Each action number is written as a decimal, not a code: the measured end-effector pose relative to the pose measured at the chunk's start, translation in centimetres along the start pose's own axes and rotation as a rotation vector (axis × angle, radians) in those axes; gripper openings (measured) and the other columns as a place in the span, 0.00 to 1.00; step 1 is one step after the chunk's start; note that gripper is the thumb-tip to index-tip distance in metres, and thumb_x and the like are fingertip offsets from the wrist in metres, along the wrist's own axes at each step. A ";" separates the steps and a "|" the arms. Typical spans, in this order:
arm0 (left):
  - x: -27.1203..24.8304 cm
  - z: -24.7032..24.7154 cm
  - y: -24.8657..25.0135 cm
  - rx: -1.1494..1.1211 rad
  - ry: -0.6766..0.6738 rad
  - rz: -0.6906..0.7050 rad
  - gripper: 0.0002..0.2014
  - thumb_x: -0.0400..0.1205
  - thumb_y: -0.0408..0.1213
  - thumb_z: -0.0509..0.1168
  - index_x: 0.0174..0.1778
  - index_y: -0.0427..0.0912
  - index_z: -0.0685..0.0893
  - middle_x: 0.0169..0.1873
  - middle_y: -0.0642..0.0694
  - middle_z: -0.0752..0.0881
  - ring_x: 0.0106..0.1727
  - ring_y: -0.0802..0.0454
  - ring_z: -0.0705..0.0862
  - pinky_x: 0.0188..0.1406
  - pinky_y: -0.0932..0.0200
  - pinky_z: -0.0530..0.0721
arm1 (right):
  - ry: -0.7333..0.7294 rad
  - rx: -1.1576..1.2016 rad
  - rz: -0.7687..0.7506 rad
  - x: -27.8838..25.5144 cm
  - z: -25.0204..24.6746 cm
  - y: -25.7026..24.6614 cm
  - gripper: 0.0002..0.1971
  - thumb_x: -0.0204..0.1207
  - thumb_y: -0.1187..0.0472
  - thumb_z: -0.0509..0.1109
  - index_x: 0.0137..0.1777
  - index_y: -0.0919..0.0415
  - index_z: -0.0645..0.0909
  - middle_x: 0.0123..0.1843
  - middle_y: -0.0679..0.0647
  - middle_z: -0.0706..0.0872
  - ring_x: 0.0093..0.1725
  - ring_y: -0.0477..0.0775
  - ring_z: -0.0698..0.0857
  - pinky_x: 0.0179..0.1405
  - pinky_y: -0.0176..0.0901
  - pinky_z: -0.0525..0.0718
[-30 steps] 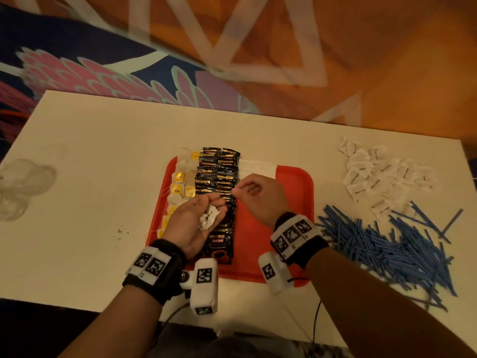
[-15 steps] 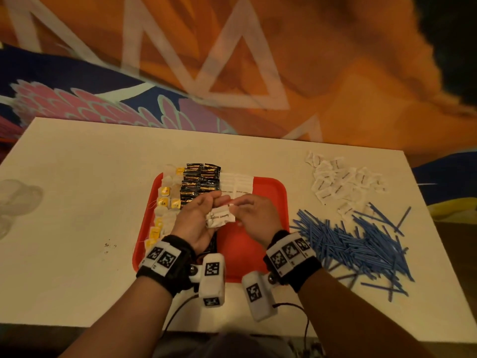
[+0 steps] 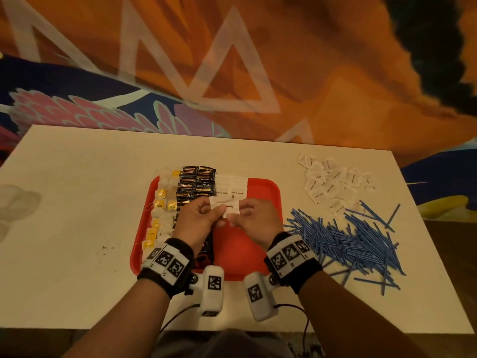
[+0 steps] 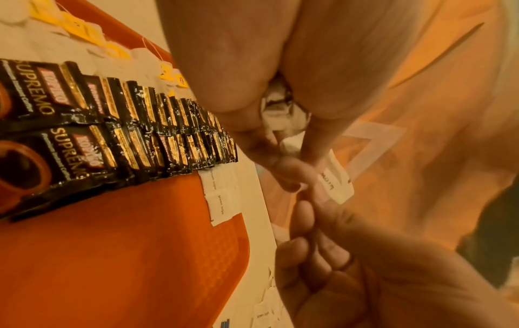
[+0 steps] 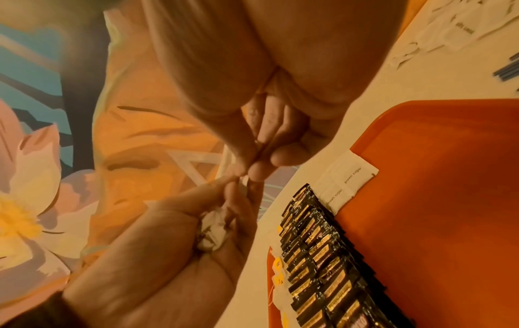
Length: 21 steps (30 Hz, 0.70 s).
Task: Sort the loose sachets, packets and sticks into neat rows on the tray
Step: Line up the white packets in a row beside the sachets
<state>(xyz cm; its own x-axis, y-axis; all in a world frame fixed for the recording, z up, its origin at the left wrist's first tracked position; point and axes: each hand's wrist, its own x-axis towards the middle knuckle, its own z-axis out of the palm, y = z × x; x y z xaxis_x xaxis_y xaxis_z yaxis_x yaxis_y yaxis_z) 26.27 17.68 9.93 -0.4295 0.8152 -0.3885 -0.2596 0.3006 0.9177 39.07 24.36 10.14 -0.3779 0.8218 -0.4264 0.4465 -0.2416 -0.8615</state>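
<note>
Above the red tray (image 3: 268,192), my left hand (image 3: 198,223) and right hand (image 3: 254,220) pinch one brown sugar sachet (image 3: 227,206), mid-row; next it needs laying square beside the sugar row (image 3: 232,188).

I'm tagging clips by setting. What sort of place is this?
Probably a café or hotel refreshment prep spot: a red plastic tray holds rows of black coffee sachets, on a white table against a painted floral mural.

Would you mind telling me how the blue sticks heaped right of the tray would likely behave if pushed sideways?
The blue sticks look thin, straight and light, so they would probably slide and scatter rather than move together. They lie crisscrossed in a loose heap on the table, so some may tangle; whether they roll, I cannot tell.
</note>
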 end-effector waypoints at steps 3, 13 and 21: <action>-0.1 -0.1 0.0 0.008 -0.015 0.005 0.05 0.82 0.26 0.70 0.50 0.40 0.86 0.29 0.54 0.88 0.29 0.58 0.81 0.22 0.65 0.74 | -0.020 0.078 0.032 0.2 -0.5 0.2 0.10 0.70 0.65 0.81 0.44 0.53 0.83 0.38 0.55 0.91 0.37 0.49 0.89 0.46 0.45 0.87; 0.8 -1.3 0.7 0.366 -0.199 -0.047 0.01 0.80 0.31 0.73 0.46 0.39 0.89 0.34 0.44 0.87 0.25 0.63 0.79 0.22 0.71 0.73 | -0.120 -0.356 -0.088 0.5 -1.6 -1.4 0.09 0.72 0.63 0.76 0.33 0.48 0.85 0.33 0.37 0.83 0.34 0.34 0.80 0.27 0.18 0.71; 1.6 -0.5 -0.1 0.070 0.046 -0.045 0.05 0.83 0.31 0.70 0.43 0.42 0.90 0.32 0.46 0.86 0.40 0.44 0.81 0.39 0.49 0.77 | -0.082 0.186 0.004 0.3 0.3 0.3 0.07 0.73 0.63 0.79 0.47 0.53 0.86 0.46 0.52 0.92 0.42 0.47 0.89 0.37 0.38 0.85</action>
<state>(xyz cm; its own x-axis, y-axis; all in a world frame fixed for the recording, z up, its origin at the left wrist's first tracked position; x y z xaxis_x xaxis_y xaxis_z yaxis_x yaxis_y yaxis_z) 25.21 18.71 9.17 -0.4586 0.7769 -0.4315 -0.2193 0.3716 0.9021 38.86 24.40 9.73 -0.4449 0.7775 -0.4444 0.2933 -0.3423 -0.8926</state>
